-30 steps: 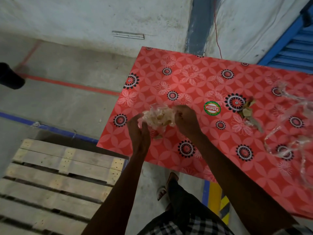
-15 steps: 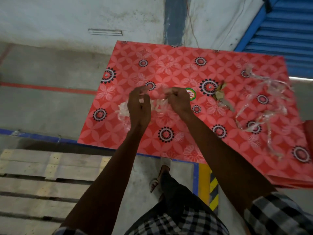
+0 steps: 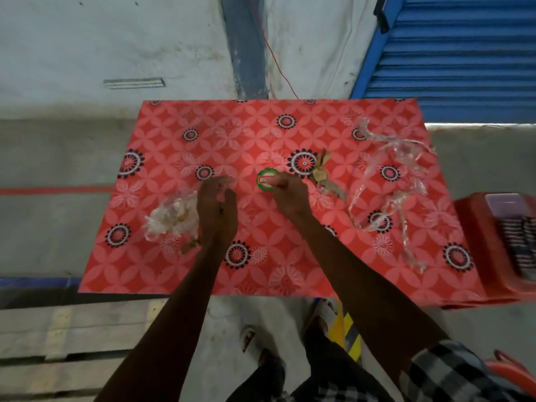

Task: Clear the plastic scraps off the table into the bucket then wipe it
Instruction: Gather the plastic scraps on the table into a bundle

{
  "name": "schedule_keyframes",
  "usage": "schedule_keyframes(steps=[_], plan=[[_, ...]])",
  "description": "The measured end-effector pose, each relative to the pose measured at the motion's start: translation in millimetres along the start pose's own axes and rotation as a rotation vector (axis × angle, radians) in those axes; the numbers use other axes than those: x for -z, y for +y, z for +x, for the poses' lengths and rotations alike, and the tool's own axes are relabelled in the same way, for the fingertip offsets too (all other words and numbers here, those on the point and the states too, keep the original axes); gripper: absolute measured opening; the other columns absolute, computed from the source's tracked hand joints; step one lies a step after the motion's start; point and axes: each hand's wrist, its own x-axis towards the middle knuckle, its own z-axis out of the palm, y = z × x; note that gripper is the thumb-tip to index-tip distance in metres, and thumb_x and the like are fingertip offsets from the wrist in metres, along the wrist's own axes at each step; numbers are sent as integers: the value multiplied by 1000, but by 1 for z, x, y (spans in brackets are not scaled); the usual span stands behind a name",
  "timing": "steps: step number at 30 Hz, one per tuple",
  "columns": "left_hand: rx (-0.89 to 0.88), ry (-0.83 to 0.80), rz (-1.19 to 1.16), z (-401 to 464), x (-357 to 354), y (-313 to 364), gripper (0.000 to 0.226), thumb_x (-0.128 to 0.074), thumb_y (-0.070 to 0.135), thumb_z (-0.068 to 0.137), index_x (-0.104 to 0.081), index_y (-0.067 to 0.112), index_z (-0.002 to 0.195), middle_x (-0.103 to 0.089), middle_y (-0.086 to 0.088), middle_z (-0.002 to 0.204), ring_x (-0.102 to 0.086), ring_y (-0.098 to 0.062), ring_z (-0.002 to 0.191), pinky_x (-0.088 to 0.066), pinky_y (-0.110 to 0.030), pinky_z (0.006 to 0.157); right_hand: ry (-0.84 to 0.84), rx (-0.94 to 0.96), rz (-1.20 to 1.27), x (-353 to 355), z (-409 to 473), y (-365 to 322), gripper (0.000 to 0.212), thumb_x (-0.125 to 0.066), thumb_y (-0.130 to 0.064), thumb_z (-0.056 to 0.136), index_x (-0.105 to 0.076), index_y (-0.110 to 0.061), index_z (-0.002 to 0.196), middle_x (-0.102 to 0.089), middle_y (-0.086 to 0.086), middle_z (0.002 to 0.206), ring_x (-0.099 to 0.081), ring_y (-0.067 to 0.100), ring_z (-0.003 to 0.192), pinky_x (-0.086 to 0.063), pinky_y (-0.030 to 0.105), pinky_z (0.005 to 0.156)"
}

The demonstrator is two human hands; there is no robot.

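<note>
Red floral cloth covers the desk (image 3: pixel 261 271), which fills the middle of the view. Both hands hover over its centre. The left hand (image 3: pixel 216 208) has its fingers drawn together, and a blurred wisp of clear film shows at the fingertips; whether it pinches that film I cannot tell. Just beside it, at 9 o'clock, lies a crumpled wad (image 3: pixel 171 217) of clear plastic with a few tan bits mixed in, resting on the cloth. The right hand (image 3: pixel 287 195) is curled, its fingertips at the edge of a green-ringed sticker (image 3: pixel 265 181); whether it holds anything I cannot tell. At 2 o'clock from the right hand sits a small cluster of brown scraps (image 3: pixel 320 175), near but not touching the hand. Farther toward 3 o'clock, long clear plastic strips (image 3: pixel 388 181) sprawl in loops across the right part of the desk, well apart from both hands. At the desk's 3 o'clock edge stands a red crate (image 3: pixel 470 227) with a striped cloth (image 3: pixel 519 245) in it. A wooden pallet (image 3: pixel 72 343) lies on the floor at 8 o'clock, and a blue shutter (image 3: pixel 449 53) fills the 1 o'clock corner.
</note>
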Motion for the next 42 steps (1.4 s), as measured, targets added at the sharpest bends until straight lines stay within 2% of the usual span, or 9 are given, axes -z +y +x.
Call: schedule_keyframes(steps=[2, 6, 11, 17, 21, 25, 35, 39, 42], plan=[[-10, -69, -19, 2, -32, 7, 34, -50, 19, 91, -68, 4, 116, -66, -16, 115, -63, -30, 108, -54, -47, 96, 27, -26, -92, 26, 3, 21, 22, -56, -2, 77, -75, -1, 89, -74, 7, 92, -63, 13, 83, -49, 21, 75], [-12, -366, 30, 1, -110, 33, 57, -53, 14, 79, -61, -1, 134, -60, -23, 132, -56, -39, 126, -45, -48, 108, 144, 63, -277, 84, 9, 43, 28, -63, 7, 71, -74, 1, 96, -72, 19, 93, -68, 29, 82, -53, 33, 75], [-190, -935, 408, 19, -198, 37, 102, -48, 32, 70, -9, 27, 164, -3, -17, 172, 10, -42, 158, -10, -60, 127, 71, 131, -341, 128, 26, 70, 18, -69, 0, 76, -71, -6, 93, -72, 16, 88, -68, 36, 78, -55, 39, 69], [-371, -945, 706, 27, -259, 3, 98, -21, 93, 82, -28, 36, 161, -15, -18, 171, -7, -45, 158, -16, -65, 124, 61, 131, -175, 176, 23, 97, 28, -61, 7, 79, -71, -18, 89, -73, -8, 84, -67, 4, 75, -50, 15, 69], [-479, -716, 566, 3, -268, -7, 61, -40, 52, 103, -57, 10, 144, -50, -21, 153, -43, -43, 145, -33, -56, 119, 46, 98, -122, 205, 25, 112, 26, -66, 5, 79, -72, -16, 91, -73, -8, 80, -67, 1, 72, -49, 11, 65], [-498, -512, 562, -17, -268, -11, 32, -40, 32, 106, -52, 14, 129, -62, -19, 129, -59, -40, 125, -44, -49, 103, 99, 152, -87, 222, 25, 116, 18, -65, 0, 83, -72, -14, 91, -73, -7, 80, -66, -2, 72, -50, 12, 68], [-373, -477, 369, -29, -257, -11, 8, -55, 7, 99, -61, 3, 103, -63, -18, 98, -54, -28, 89, -45, -44, 78, 322, 119, -20, 278, 83, 99, 14, -58, -7, 96, -71, -12, 97, -71, -4, 89, -66, 2, 81, -50, 12, 70], [-266, -459, 235, -29, -244, -1, 36, -71, -2, 87, -48, 20, 71, -43, 6, 70, -37, -8, 62, -28, -27, 61, 278, 21, -359, 303, 152, 137, 53, -51, -53, 94, -60, -14, 129, -63, 16, 125, -56, 33, 117, -38, 34, 98], [-216, -359, 164, -38, -242, 16, 46, -68, 11, 91, -33, 23, 64, -32, 5, 62, -33, -15, 55, -22, -27, 59, 26, -161, -585, 305, 186, 150, 80, -43, -74, 91, -20, -36, 157, -16, 15, 165, -15, 41, 150, -19, 56, 117]])
